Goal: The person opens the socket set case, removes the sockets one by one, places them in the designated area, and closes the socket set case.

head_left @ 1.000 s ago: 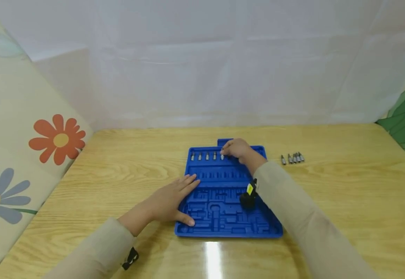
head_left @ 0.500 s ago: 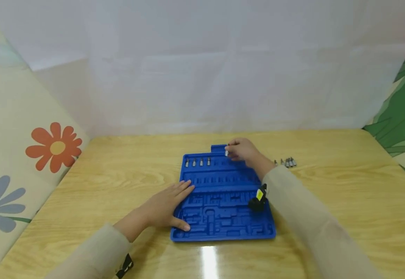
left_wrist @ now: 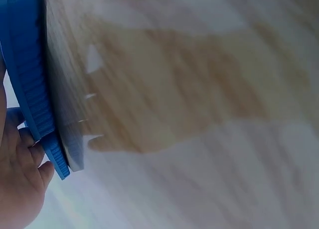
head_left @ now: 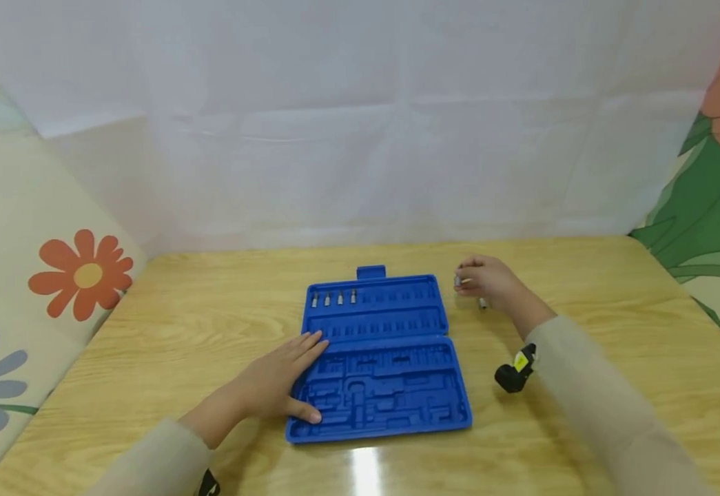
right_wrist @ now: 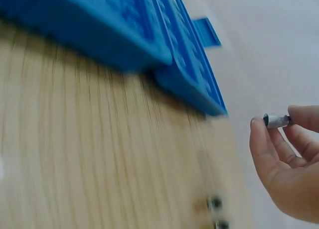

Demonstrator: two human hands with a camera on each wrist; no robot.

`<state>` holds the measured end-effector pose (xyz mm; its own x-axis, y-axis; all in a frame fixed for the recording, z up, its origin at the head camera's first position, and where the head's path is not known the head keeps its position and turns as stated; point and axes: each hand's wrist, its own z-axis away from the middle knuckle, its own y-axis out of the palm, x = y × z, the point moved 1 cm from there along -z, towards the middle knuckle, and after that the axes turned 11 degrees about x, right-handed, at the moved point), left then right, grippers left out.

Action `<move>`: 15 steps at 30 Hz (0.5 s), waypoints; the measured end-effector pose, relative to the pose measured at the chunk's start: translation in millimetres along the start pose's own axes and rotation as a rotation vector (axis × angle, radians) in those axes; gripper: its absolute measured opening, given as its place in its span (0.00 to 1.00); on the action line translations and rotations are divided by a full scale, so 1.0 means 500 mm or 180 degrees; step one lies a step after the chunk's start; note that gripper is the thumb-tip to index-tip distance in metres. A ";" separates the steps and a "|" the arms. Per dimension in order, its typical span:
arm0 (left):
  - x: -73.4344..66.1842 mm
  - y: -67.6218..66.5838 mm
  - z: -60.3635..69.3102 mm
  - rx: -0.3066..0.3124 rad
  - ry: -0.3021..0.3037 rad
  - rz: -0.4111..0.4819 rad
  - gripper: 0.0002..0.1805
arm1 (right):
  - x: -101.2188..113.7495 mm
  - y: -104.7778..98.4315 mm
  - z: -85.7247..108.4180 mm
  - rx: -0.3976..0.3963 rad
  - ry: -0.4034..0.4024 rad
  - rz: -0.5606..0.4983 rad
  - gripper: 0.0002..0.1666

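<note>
A blue plastic tool case (head_left: pixel 328 432) lies unfolded on the table, its moulded slots facing up. Several bit sockets (head_left: pixel 340 298) stand in a row at the upper left of its far half. My left hand (head_left: pixel 269 382) rests on the case's left edge with fingers and thumb spread; the left wrist view shows part of this hand (left_wrist: pixel 22 184) at the blue rim. Beyond the case's right side, my right hand (head_left: pixel 490 282) pinches a small silver bit socket (right_wrist: pixel 277 120) between thumb and fingertips, raised above the table. Another bit socket (head_left: pixel 482 303) lies beneath that hand, which hides others.
Light wood-grain table (head_left: pixel 223 296) surrounds the case. Behind it hangs a white sheet (head_left: pixel 360 138), and flower-patterned panels (head_left: pixel 0 207) stand at the sides. Two loose socket ends (right_wrist: pixel 215 204) show blurred on the tabletop in the right wrist view.
My right hand has lifted a bit socket from the row in the case and carried it right, past the case's edge. My left hand stays on the case. The head view has shifted slightly.
</note>
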<state>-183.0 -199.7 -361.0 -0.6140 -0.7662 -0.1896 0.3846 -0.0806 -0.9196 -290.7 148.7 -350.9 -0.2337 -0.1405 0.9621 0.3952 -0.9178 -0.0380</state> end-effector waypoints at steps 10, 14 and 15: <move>-0.015 -0.011 -0.005 0.0217 -0.0065 0.0114 0.58 | -0.074 -0.170 0.082 -0.0187 -0.0271 -0.0072 0.21; -0.012 -0.017 0.003 0.0209 -0.0130 0.0158 0.58 | -0.082 -0.215 0.082 -0.0467 -0.0088 0.0200 0.30; -0.009 -0.018 0.007 0.0192 -0.0154 0.0155 0.58 | -0.078 -0.217 0.079 -0.0511 -0.0035 0.0326 0.32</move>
<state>-181.4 -197.6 -350.6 -0.5602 -0.7998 -0.2155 0.4549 -0.0796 -0.8870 -289.2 268.3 -373.8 -0.1895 -0.2331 0.9538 0.2692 -0.9465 -0.1778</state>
